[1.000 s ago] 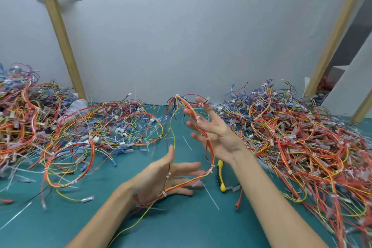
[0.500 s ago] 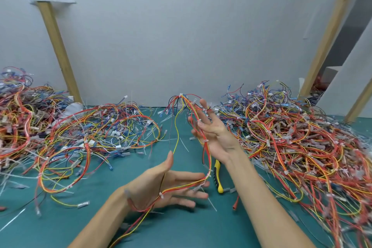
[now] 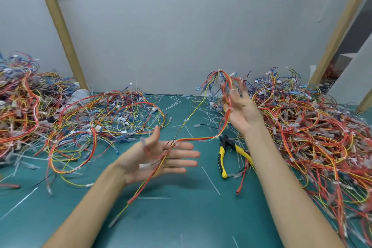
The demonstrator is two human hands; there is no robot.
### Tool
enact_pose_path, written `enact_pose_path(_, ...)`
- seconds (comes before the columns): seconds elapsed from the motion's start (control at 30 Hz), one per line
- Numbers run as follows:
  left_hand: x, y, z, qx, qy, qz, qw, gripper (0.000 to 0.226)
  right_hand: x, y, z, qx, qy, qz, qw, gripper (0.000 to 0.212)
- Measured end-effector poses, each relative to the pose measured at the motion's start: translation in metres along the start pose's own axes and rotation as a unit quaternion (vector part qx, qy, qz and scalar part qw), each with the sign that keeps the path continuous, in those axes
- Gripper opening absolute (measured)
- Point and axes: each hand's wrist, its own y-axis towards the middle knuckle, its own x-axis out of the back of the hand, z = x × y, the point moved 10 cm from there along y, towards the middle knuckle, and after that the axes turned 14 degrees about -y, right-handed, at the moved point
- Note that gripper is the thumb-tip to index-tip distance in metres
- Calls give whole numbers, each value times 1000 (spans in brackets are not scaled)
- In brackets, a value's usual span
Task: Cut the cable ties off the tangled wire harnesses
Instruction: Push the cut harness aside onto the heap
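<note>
A red, orange and yellow wire harness (image 3: 201, 138) with small white cable ties hangs between my two hands above the green mat (image 3: 181, 217). My left hand (image 3: 159, 157) lies palm up with straight fingers, the harness draped across the palm and trailing down toward me. My right hand (image 3: 240, 106) is raised with fingers spread and blurred, the harness looping over them. Yellow-handled cutters (image 3: 223, 159) lie on the mat between my forearms, untouched.
A large tangle of harnesses (image 3: 314, 127) covers the right side of the mat. Another pile (image 3: 80, 125) spreads over the left, with a bigger heap (image 3: 18, 102) at the far left edge. Cut white tie scraps (image 3: 211, 181) litter the mat. Wooden posts lean against the grey wall.
My right hand has risen and moved right with the harness loop, stretching the wires out. My left hand has stayed open under the harness.
</note>
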Motion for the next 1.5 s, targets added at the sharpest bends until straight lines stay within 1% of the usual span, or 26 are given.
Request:
enact_pose_path(0.1,-15,5,-4,-49,-116,34,991,93,14,-1,8,13,13,-25,1000,40)
enact_pose_path(0.17,-15,8,-4,-75,-137,31,987,99,18,-2,8,13,6,-29,999,39)
enact_pose_path(0.3,-5,10,-4,-104,-120,10,987,100,18,-3,5,7,16,-22,1000,39)
enact_pose_path(0.43,-4,10,-5,-103,-123,9,987,100,17,-2,2,0,33,-16,999,40)
enact_pose_path(0.57,1,10,-3,-103,-102,-8,989,101,18,-2,2,-8,36,-8,999,38)
enact_pose_path(0.7,6,11,-1,-102,-91,-18,990,100,16,-2,-5,-37,48,27,998,42)
enact_pose_path(0.8,11,11,0,-106,-87,-33,990,100,21,-2,-11,-56,39,32,997,42)
enact_pose_path(0.87,14,11,-1,-108,-86,-41,990,102,25,-4,-16,-65,32,36,997,47)
enact_pose_path(0.97,19,11,-1,-109,-79,-56,989,104,36,-7,-25,-79,28,35,996,64)
enact_pose_path(1.07,20,11,-1,-108,-83,-60,989,104,45,-9,-32,-86,5,30,996,67)
enact_pose_path(1.2,21,10,-1,-108,-79,-72,988,103,47,-10,-35,-91,-1,33,995,64)
enact_pose_path(1.37,20,9,-2,-110,-70,-89,988,102,42,-13,-35,-100,-5,49,994,52)
enact_pose_path(1.5,21,8,-3,-111,-61,-106,986,102,35,-15,-35,-102,-7,67,992,55)
